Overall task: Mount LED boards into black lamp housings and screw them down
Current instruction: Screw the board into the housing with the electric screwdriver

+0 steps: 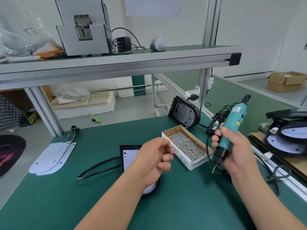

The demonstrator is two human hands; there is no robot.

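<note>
Black housing [121, 156], white board [128, 157]; right fingers [216, 140] round screwdriver [237, 116]; left fingers [167, 157] curled, hold unclear

Head-worn, downward, close over workbench [49, 196]

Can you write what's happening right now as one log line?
left hand: curled, over housing | right hand: holds screwdriver | screw box: open, between hands

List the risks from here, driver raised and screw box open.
The cord loops beside the open screw box; a tug may spill it. The left hand covers much of the housing, so the electric screwdriver in the right hand may miss a hole and scratch the LED board.
</note>
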